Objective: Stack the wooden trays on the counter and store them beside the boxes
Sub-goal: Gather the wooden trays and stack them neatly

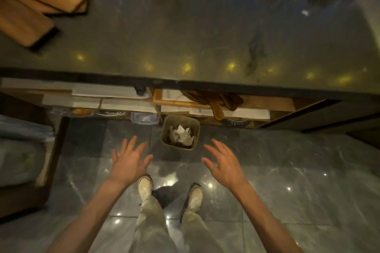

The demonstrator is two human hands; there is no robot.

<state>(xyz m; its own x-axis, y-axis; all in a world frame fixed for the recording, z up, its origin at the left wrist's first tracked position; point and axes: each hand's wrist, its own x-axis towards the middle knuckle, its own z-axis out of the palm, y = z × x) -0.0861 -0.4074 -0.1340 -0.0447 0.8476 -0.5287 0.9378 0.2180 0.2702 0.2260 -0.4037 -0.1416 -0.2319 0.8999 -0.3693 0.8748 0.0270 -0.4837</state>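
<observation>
Dark marble counter (205,33) seen from above, with both hands held empty over the tiled floor (298,170).

Wooden trays (35,4) are seen at the counter's far left corner, overlapping in a loose pile and blurred. The left hand (128,163) and right hand (224,165) are spread, fingers apart, palms down, short of the counter's near edge and well apart from the trays; nothing is gripped. A bin (180,132) of crumpled paper is set on the floor between the hands, just below the counter's edge. Shelves (115,100) under the counter are filled with flat white items.

no readable text, labels or signs
</observation>
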